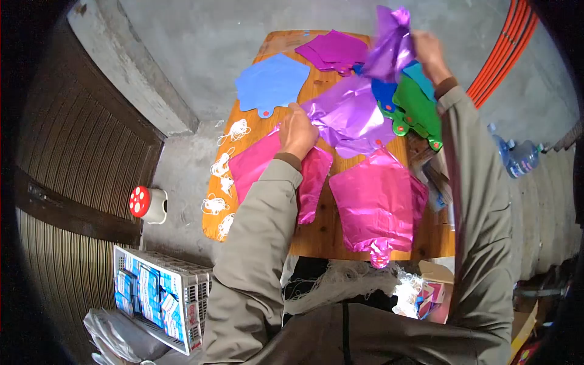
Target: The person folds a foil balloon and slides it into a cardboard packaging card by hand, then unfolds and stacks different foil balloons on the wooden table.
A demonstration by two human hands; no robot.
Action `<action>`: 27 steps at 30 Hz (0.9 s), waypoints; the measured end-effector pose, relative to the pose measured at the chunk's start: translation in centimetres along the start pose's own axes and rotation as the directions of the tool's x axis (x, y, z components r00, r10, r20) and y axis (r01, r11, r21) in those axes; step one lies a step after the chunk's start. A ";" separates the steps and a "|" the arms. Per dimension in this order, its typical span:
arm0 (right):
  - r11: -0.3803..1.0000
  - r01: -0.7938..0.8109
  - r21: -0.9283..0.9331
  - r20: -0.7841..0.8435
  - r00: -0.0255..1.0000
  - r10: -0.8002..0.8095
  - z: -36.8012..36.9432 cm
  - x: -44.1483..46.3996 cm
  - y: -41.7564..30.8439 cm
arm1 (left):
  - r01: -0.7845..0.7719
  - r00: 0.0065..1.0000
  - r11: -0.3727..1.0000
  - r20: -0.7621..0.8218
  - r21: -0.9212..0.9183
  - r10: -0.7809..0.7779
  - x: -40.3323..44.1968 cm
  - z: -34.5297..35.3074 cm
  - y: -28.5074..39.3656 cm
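My left hand (298,132) is closed at the left edge of a shiny light-purple foil balloon (353,118), flat and creased, above the table. Raised over the far right corner, my right hand (431,56) grips a crumpled purple foil balloon (389,45), blurred by motion. Whether these two purple pieces are joined cannot be made out. Beneath my left hand and wrist lies a pink foil balloon (255,161), partly covered. Another pink foil balloon (377,204) lies near the table's front edge, its tab toward me.
The wooden table (316,234) also carries blue (271,82), magenta (334,50) and green (420,103) foil pieces. White string bundles (214,205) line its left side. On the floor are a red-topped stool (141,202), a white crate (164,261) of boxes and water bottles (522,159).
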State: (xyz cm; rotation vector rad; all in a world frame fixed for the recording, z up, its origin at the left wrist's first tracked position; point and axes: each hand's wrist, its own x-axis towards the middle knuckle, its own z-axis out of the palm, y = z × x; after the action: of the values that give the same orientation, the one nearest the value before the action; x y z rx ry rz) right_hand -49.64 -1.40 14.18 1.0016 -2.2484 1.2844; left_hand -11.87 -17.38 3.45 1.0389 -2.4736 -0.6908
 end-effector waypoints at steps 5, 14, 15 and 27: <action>0.995 0.085 0.044 -0.143 0.987 -0.078 -11.0 5.4 -0.8 | -0.026 1.000 1.000 -0.011 0.003 0.026 0.0 0.6 0.0; 0.949 0.207 0.237 0.493 0.816 -0.301 -12.1 -18.3 -13.3 | -0.235 0.941 0.956 -0.206 0.177 0.269 -2.1 -0.9 1.3; 0.947 0.237 0.216 0.517 0.795 -0.317 -11.7 -22.0 -13.7 | -0.311 0.886 0.916 -0.272 0.253 0.376 -2.7 -1.1 1.3; 0.916 0.400 0.031 0.686 0.658 -0.310 -12.8 -37.4 -12.9 | -0.620 0.781 0.781 0.043 -0.074 0.623 -12.5 0.4 3.5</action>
State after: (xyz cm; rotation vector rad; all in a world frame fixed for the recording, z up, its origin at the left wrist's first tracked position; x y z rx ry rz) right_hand -15.13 20.12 5.63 2.0052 -2.3729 0.6333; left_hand -5.77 -5.87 3.32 0.1240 -2.5996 -0.5674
